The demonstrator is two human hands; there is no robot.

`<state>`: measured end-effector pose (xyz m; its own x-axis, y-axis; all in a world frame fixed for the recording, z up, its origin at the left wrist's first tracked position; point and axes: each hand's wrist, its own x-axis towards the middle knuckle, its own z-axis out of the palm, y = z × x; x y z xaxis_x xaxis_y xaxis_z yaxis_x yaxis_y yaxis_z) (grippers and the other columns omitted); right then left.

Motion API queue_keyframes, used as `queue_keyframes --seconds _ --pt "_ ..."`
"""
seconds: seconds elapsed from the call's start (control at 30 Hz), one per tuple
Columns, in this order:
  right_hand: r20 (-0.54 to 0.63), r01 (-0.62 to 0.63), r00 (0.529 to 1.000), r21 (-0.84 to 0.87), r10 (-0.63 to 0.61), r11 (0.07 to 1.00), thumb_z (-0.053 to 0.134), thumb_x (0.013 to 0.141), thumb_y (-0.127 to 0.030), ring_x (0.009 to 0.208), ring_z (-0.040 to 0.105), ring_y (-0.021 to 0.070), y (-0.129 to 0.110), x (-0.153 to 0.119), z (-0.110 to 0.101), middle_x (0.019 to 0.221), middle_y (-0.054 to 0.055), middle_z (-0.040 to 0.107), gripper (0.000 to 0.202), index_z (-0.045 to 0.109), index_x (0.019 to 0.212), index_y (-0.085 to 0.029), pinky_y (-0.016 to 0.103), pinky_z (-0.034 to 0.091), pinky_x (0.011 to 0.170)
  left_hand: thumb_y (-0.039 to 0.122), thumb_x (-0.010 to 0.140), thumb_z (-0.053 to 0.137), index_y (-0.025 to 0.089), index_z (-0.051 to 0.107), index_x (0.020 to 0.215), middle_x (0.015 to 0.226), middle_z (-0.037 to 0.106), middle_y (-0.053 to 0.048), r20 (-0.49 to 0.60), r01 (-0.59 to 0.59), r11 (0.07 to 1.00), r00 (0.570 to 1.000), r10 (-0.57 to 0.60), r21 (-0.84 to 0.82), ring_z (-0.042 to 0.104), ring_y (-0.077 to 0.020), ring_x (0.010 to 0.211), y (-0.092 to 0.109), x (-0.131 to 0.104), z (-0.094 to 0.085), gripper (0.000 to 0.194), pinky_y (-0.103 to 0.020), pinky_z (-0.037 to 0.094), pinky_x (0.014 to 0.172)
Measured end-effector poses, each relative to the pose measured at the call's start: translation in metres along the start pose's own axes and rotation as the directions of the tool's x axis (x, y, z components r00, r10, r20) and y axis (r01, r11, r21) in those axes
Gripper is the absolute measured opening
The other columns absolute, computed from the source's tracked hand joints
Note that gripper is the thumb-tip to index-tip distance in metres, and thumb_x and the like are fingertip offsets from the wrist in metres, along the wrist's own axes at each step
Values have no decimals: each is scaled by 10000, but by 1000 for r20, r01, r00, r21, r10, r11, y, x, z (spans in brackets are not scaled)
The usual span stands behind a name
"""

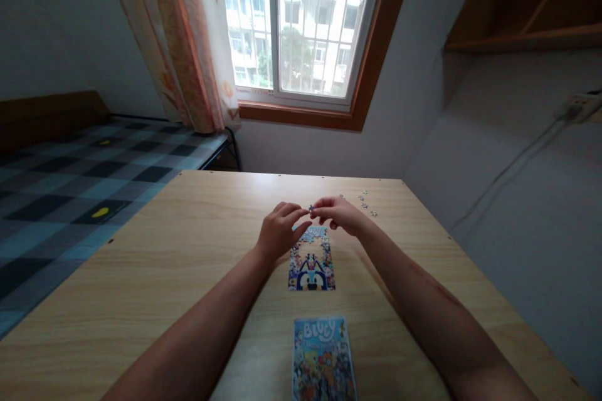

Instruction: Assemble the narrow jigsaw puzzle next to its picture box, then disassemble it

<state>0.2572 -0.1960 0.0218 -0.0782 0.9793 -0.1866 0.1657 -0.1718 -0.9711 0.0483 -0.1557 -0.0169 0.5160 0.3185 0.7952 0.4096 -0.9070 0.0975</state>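
A small jigsaw piece is pinched between the thumb and fingers of my right hand, above the top of the puzzle. My left hand reaches in from the other side, its index fingertip at the piece and its thumb held apart below. Under both hands lies a partly assembled jigsaw puzzle, with a blue cartoon dog's face at its near end and a bare gap in its upper middle. My left hand covers part of the puzzle's upper left edge.
Several loose jigsaw pieces lie on the wooden table beyond my right hand. Nearer to me is the puzzle box, with "Bluey" on its cover. A checkered bed stands left; a wall with a cable is right.
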Motion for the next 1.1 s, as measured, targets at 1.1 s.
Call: queue_keyframes --seconds 1.1 --pt "105 476 863 -497 -494 726 747 829 -338 806 664 140 2 -3 -15 972 57 753 183 768 932 -188 274 518 771 255 918 697 216 750 849 862 735 -34 14 122 991 992 -122 -53 675 -186 805 -6 -2 5 95 -331 557 753"
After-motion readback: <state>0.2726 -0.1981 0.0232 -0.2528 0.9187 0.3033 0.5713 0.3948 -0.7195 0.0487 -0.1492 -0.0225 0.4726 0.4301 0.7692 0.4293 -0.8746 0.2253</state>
